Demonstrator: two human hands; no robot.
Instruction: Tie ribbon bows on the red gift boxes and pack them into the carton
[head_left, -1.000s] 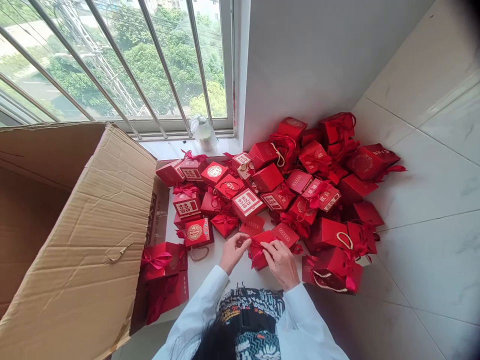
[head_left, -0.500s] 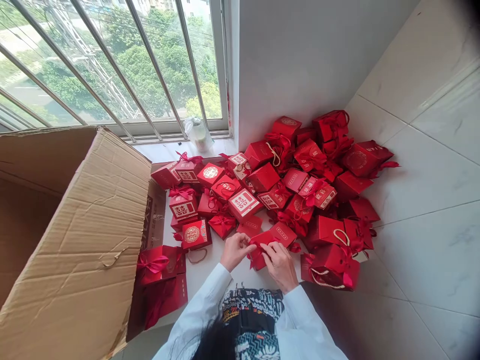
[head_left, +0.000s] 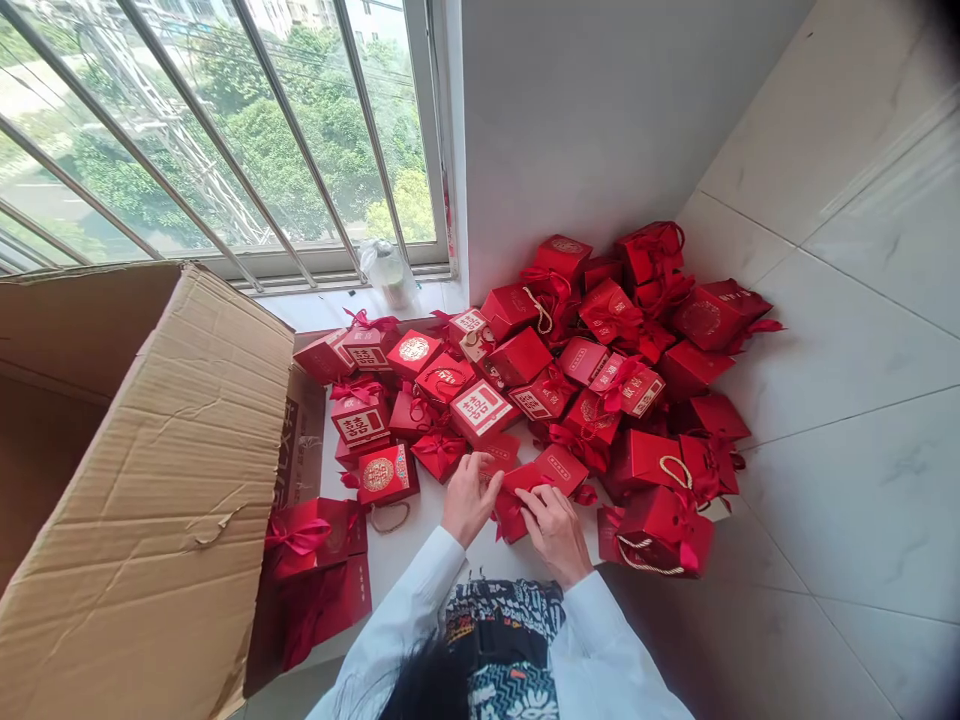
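Note:
A red gift box (head_left: 516, 518) with a red ribbon lies in front of me at the near edge of the pile. My right hand (head_left: 556, 532) is closed at the top of this box, its thumb and fingertips pinching the red ribbon; the fingers partly hide it. Just left of the box is my left hand (head_left: 469, 502), thumb and index finger spread apart, with nothing visible between them. Behind the fingers lies a flat red box (head_left: 499, 453). Another red box (head_left: 561, 468) touches the far right side of the one under my right hand.
Several red gift boxes with ribbons and rope handles, such as a box with white lettering (head_left: 480, 408), cover the white surface (head_left: 431, 525). A large open cardboard box (head_left: 165, 460) stands left. A plastic bag (head_left: 386, 275) sits on the barred window's sill. Tiled wall (head_left: 862, 420) bounds the right.
My left thumb and index finger have parted and drawn slightly left from the ribbon. My right hand stays on the box. The whole view has shifted a little.

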